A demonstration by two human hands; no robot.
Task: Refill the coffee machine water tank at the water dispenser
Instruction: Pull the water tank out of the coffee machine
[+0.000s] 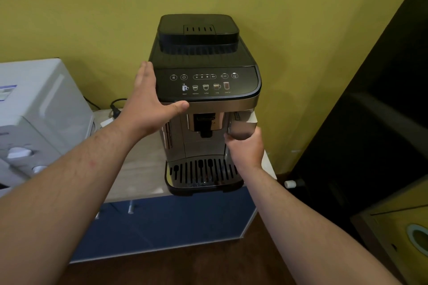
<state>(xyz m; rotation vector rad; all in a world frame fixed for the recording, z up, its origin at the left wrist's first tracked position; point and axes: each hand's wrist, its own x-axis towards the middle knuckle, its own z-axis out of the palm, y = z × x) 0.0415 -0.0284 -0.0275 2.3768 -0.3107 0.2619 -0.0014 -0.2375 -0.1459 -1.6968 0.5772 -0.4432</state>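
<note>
A black and silver coffee machine [203, 81] stands on a pale countertop against the yellow wall. My left hand [148, 104] lies flat and open against the machine's upper left side, thumb across the front edge. My right hand [245, 148] grips the silver front of the water tank [242, 128] at the machine's right front; the tank sticks out a little from the body. The tank's inside is hidden.
A white water dispenser [34, 118] stands at the left, its taps facing me. The countertop [139, 169] sits on a blue cabinet [162, 222]. A black cable and plug [114, 107] lie behind the machine. Dark furniture [370, 122] rises on the right.
</note>
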